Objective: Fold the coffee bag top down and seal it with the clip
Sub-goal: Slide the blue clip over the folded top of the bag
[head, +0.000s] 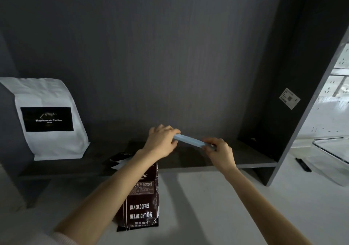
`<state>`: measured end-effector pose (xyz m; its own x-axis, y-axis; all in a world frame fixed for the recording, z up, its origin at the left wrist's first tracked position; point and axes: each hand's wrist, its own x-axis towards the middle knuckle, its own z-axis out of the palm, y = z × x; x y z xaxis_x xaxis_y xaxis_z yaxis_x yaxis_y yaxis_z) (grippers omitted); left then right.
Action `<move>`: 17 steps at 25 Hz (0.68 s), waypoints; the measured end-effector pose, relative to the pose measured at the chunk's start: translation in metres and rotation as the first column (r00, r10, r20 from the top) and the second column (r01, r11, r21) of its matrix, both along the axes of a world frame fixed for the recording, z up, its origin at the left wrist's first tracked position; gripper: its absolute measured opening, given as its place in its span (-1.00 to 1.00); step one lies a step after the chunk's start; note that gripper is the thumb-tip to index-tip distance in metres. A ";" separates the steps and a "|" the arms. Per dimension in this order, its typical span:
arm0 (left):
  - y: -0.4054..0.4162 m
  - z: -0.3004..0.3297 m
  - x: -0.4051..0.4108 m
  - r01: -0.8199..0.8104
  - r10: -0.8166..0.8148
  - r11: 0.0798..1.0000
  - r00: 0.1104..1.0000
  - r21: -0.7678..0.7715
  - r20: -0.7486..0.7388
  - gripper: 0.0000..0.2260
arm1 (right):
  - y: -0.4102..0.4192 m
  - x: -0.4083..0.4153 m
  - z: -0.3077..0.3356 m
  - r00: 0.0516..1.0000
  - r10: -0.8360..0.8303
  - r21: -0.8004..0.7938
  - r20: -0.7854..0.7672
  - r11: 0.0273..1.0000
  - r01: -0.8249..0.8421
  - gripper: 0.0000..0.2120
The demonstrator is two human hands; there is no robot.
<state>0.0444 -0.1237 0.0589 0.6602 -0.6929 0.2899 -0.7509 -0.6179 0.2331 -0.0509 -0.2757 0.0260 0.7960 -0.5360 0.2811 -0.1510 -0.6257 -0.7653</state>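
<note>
A dark brown coffee bag (pixel 140 205) printed "BAKED.COFFEE" stands on the white counter, its top hidden behind my left forearm. Above it I hold a long light-blue clip (pixel 190 141) level in the air with both hands. My left hand (pixel 161 142) grips the clip's left end. My right hand (pixel 219 150) pinches its right end. The clip hangs above and just behind the bag, apart from it, in front of the dark shelf.
A white "Kopiluwak Coffee" bag (pixel 50 118) stands at the left on the dark shelf (pixel 245 159). A small dark-and-white packet (pixel 119 159) lies on the shelf's front edge. At right, a clear container (pixel 332 156) and a black pen (pixel 303 165) lie on the counter beyond the shelf's side panel (pixel 294 112).
</note>
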 end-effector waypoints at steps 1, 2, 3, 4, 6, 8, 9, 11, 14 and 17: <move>0.010 0.005 -0.003 -0.001 0.002 0.997 1.000 -0.083 0.014 -0.71 | 0.004 -0.003 0.005 1.000 0.012 0.013 0.014 1.000 -0.012 -0.78; 0.021 0.008 -0.007 0.002 0.002 0.986 1.000 -0.168 0.019 -0.73 | 0.011 -0.006 0.010 0.999 0.034 0.016 0.024 0.999 -0.035 -0.78; 0.033 0.011 -0.011 0.005 0.000 0.971 1.000 -0.238 0.023 -0.76 | 0.019 -0.009 0.014 0.998 0.061 0.011 0.027 0.998 -0.061 -0.78; 0.044 0.011 -0.016 0.007 0.000 0.956 1.000 -0.294 0.022 -0.77 | 0.026 -0.012 0.016 0.995 0.092 -0.001 0.024 0.996 -0.092 -0.78; 0.068 0.010 -0.026 -0.006 -0.023 0.906 0.998 -0.423 -0.064 -0.81 | 0.043 -0.019 0.019 0.985 0.174 0.006 0.005 0.985 -0.174 -0.80; 0.093 0.008 -0.040 -0.040 -0.110 0.826 0.967 -0.563 -0.230 -0.85 | 0.060 -0.028 0.020 0.965 0.260 0.051 -0.024 0.965 -0.258 -0.85; 0.104 0.006 -0.047 -0.057 -0.154 0.789 0.946 -0.612 -0.286 -0.85 | 0.069 -0.033 0.020 0.955 0.296 0.059 -0.030 0.954 -0.294 -0.87; 0.122 0.000 -0.062 -0.103 -0.188 0.733 0.920 -0.673 -0.344 -0.81 | 0.085 -0.039 0.019 0.941 0.338 0.035 -0.010 0.941 -0.337 -0.86; 0.137 -0.011 -0.079 -0.174 -0.163 0.675 0.913 -0.717 -0.375 -0.85 | 0.112 -0.047 0.016 0.922 0.383 -0.076 0.049 0.922 -0.379 -0.75; 0.146 -0.019 -0.090 -0.251 -0.164 0.620 0.885 -0.744 -0.435 -0.87 | 0.134 -0.047 0.007 0.904 0.419 -0.272 0.086 0.883 -0.383 -0.71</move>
